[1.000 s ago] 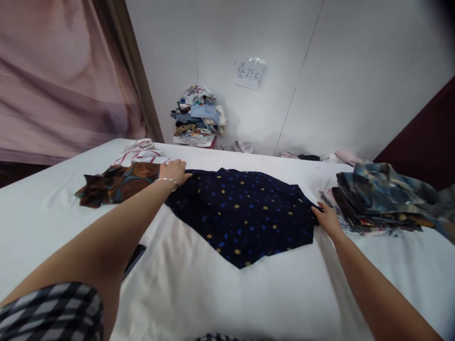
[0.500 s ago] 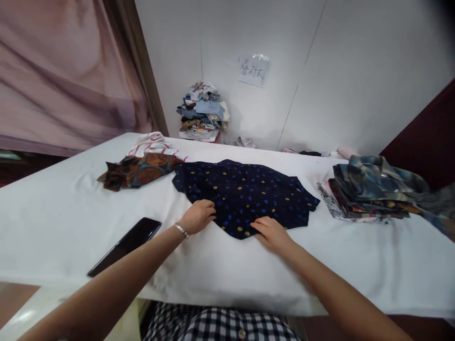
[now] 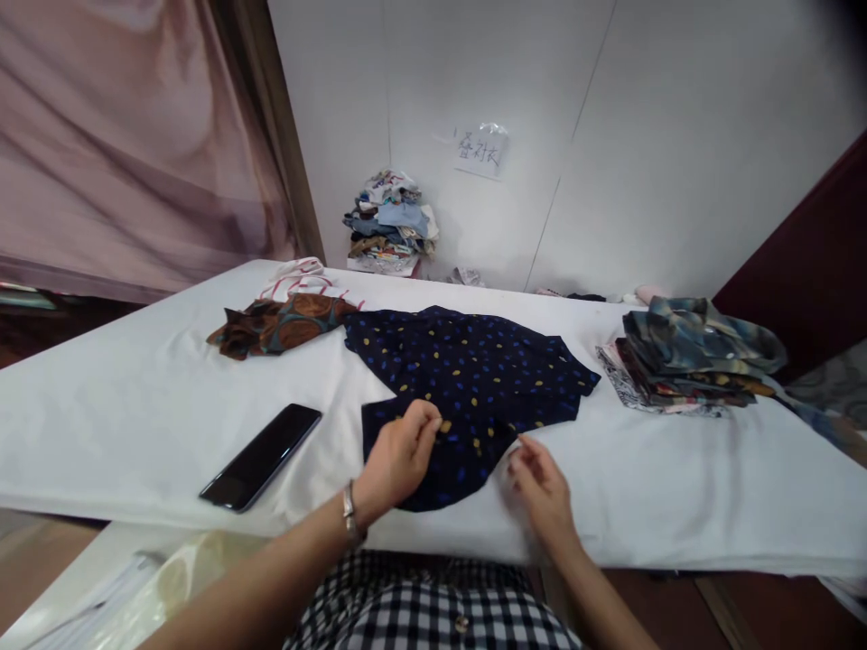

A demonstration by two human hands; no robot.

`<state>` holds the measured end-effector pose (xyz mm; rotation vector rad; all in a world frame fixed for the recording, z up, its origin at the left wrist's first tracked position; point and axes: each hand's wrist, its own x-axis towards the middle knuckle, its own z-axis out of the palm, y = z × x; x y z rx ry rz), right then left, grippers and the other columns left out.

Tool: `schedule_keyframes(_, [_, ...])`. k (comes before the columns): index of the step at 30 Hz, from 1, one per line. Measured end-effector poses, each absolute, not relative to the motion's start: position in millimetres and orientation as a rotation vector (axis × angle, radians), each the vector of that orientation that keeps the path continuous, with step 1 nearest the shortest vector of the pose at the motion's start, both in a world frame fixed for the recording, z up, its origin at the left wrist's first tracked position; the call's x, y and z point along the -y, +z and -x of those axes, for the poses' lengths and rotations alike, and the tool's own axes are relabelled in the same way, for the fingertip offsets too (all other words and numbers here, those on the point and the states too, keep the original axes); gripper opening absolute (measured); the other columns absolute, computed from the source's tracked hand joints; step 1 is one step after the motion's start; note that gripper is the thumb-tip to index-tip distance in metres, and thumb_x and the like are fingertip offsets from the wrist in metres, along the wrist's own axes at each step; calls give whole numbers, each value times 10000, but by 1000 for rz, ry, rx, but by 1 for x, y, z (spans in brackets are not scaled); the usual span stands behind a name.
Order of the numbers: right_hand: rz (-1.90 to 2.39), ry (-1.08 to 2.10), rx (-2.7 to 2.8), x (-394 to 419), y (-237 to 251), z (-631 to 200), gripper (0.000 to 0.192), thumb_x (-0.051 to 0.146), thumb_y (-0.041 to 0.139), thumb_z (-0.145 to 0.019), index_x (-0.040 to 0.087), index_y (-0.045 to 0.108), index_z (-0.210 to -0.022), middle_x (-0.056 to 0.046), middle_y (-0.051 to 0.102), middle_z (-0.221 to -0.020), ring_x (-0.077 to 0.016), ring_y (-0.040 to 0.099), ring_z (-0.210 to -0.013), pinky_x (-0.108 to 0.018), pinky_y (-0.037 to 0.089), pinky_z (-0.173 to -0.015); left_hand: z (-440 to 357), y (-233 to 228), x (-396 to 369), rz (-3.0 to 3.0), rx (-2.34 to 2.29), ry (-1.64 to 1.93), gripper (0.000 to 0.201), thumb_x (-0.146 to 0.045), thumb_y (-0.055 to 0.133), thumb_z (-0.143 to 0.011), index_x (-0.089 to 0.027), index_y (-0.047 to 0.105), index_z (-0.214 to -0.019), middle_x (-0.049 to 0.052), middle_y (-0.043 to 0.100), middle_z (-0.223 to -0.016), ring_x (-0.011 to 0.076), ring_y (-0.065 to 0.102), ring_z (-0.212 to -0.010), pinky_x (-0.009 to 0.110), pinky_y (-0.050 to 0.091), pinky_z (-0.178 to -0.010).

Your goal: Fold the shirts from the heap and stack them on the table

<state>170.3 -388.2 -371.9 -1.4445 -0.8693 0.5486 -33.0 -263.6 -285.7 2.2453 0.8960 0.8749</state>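
A dark navy shirt (image 3: 474,361) with blue and yellow spots lies spread on the white-covered table, partly folded over itself, with one part reaching toward me. My left hand (image 3: 399,456), with a metal band on the wrist, is over this near part, thumb and finger pinched together on the cloth. At the shirt's near right edge, my right hand (image 3: 543,492) has its fingertips closed on the fabric, the other fingers curled. To the left of my left hand lies a black phone (image 3: 261,456).
A brown patterned garment (image 3: 288,325) and a white-and-red one (image 3: 298,280) lie at the back left. At the right stands a stack of folded clothes (image 3: 691,352). Beyond the white table (image 3: 122,406), more clothes (image 3: 393,226) are piled by the wall, under a handwritten sign (image 3: 480,152).
Both hands have drawn back toward me, and the near part of the shirt has opened out toward the table's front edge. My view has shifted slightly.
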Motion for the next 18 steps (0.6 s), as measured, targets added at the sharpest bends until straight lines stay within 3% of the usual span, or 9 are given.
schedule_keyframes(3, [1119, 1069, 718, 401, -377, -137, 780, 473, 736, -779, 303, 393, -1459, -32, 677, -901, -193, 653, -727, -310, 537, -593, 5, -294, 294, -2001, -773, 859, 172, -301, 387, -954, -229, 507, -855, -56, 529, -638, 114, 527, -582, 237, 425, -584])
schedule_keyframes(5, [955, 1162, 643, 401, -367, -129, 813, 435, 792, -736, 326, 414, -1447, -43, 692, -1015, -215, 670, -911, -345, 561, -745, -13, -294, 308, -1946, -662, 762, 163, -273, 422, -937, -220, 544, -843, -36, 590, -676, 121, 565, -627, 241, 461, -607])
schedule_keyframes(7, [911, 1128, 547, 396, -353, -132, 638, 382, 834, -690, 303, 597, -1277, -36, 706, -1046, -210, 669, -951, -330, 558, -799, -25, -288, 313, -1980, -514, 678, 185, -221, 430, -927, -213, 607, -872, -5, 675, -762, 133, 631, -708, 255, 511, -677])
schedule_keyframes(9, [930, 1087, 471, 392, -341, -141, 368, 337, 847, -663, 267, 719, -1001, -4, 724, -881, -172, 677, -764, -269, 562, -660, -28, -281, 308, -2067, -352, 716, 262, -155, 405, -922, -214, 658, -955, 32, 737, -954, 149, 683, -881, 281, 544, -814])
schedule_keyframes(11, [944, 1045, 430, 390, -335, -153, 209, 302, 838, -657, 268, 735, -835, 35, 698, -717, -133, 628, -584, -226, 528, -528, -22, -278, 289, -2184, -264, 872, 340, -99, 381, -908, -219, 668, -1046, 49, 723, -1142, 155, 667, -1050, 317, 534, -938])
schedule_keyframes(14, [921, 936, 361, 388, -329, -176, 230, 267, 826, -615, 311, 746, -826, 62, 738, -784, -140, 675, -684, -226, 573, -625, -9, -290, 240, -2438, -393, 1016, 440, -8, 399, -829, -219, 663, -1111, 56, 699, -1212, 169, 628, -1140, 370, 523, -994])
schedule_keyframes(18, [930, 869, 178, 382, -312, -213, 162, 309, 760, -606, 287, 748, -765, 29, 767, -851, -182, 712, -813, -276, 600, -726, 5, -321, 170, -2799, -598, 626, 643, 83, 446, -677, -198, 637, -1222, 94, 645, -1310, 227, 544, -1264, 432, 471, -1047])
